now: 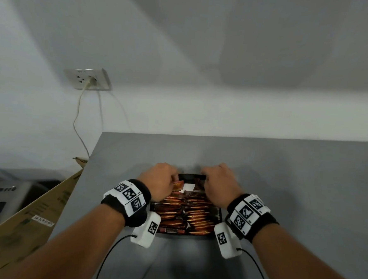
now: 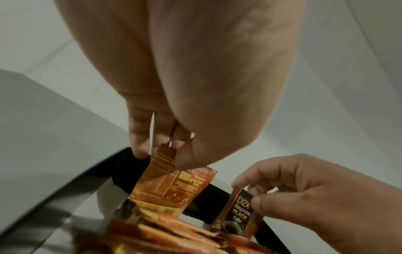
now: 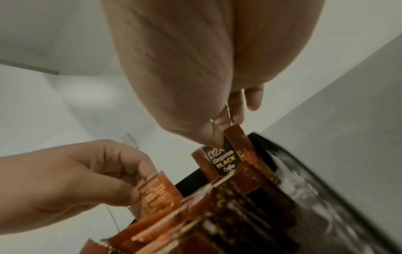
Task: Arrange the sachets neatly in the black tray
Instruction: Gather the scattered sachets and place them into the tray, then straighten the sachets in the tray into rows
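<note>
A black tray (image 1: pixel 218 212) sits on the grey table, packed with rows of orange and dark brown sachets (image 1: pixel 187 215). Over its far end, my left hand (image 1: pixel 161 179) pinches the top edge of an orange sachet (image 2: pixel 172 182), seen also in the right wrist view as the orange sachet (image 3: pixel 159 194). My right hand (image 1: pixel 217 182) pinches the top of a dark "Black Coffee" sachet (image 3: pixel 222 161), which shows in the left wrist view too as the dark sachet (image 2: pixel 238 214). Both sachets stand upright at the tray's far end (image 2: pixel 121 159).
The grey table (image 1: pixel 284 177) meets a white wall behind. A cardboard box (image 1: pixel 33 220) leans at the table's left edge. A wall socket (image 1: pixel 87 79) with a cable hangs above the left corner. Cables run from my wrist cameras over the near table.
</note>
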### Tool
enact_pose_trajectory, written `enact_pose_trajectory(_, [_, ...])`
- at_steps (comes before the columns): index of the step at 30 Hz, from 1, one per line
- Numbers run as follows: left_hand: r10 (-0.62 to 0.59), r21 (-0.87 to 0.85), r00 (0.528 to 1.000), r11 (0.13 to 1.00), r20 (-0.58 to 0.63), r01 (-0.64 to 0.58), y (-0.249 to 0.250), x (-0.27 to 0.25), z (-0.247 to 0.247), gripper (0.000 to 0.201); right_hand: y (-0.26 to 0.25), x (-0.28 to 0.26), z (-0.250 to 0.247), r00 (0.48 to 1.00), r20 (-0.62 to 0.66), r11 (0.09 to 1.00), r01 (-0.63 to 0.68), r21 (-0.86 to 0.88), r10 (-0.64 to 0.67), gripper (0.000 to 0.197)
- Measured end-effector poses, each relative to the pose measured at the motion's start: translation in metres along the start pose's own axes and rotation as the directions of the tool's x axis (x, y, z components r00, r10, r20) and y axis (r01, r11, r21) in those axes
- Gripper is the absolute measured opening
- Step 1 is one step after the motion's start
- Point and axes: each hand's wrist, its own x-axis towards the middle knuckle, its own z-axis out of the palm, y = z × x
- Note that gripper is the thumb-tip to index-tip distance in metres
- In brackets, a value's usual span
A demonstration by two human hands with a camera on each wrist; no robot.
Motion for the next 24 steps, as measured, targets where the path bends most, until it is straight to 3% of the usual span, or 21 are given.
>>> enact_pose_trajectory(6, [-0.021, -0.012, 0.98, 1.0, 0.198, 0.024, 0.005, -0.025, -0.003, 0.021, -0.016, -0.005, 0.001, 0.979, 0.202, 0.994, 0.016, 0.108, -0.037, 0.018])
enact_pose_trajectory(7, [-0.021, -0.045, 0.965, 0.998, 0.26, 0.034, 0.006, -0.028, -0.004, 0.035, -0.017, -0.007, -0.001, 0.965, 0.258, 0.993, 0.014, 0.115, -0.044, 0.02])
enact_pose_trajectory(10, [0.017, -0.079, 0.904, 0.997, 0.428, 0.018, 0.008, -0.036, -0.006, 0.101, -0.015, -0.014, -0.007, 0.885, 0.457, 0.986, 0.013, 0.164, -0.088, 0.068])
enact_pose_trajectory(13, [0.07, 0.101, 0.898, 0.987, 0.435, -0.126, 0.003, -0.037, 0.001, 0.13, -0.013, -0.015, -0.009, 0.828, 0.539, 0.983, 0.074, 0.167, -0.154, 0.092])
enact_pose_trajectory(17, [0.161, 0.172, 0.924, 0.957, 0.347, -0.232, -0.004, -0.038, 0.016, 0.127, -0.011, -0.017, -0.006, 0.83, 0.524, 0.979, 0.204, 0.028, -0.188, 0.09])
enact_pose_trajectory(21, [0.211, 0.097, 0.938, 0.964, 0.275, -0.246, -0.013, -0.038, 0.022, 0.116, -0.005, -0.019, -0.005, 0.827, 0.51, 0.971, 0.213, 0.106, -0.237, 0.091])
enact_pose_trajectory(24, [0.229, 0.074, 0.947, 0.965, 0.226, -0.251, -0.016, -0.035, 0.024, 0.1, -0.003, -0.018, -0.006, 0.841, 0.482, 0.969, 0.2, 0.146, -0.246, 0.077])
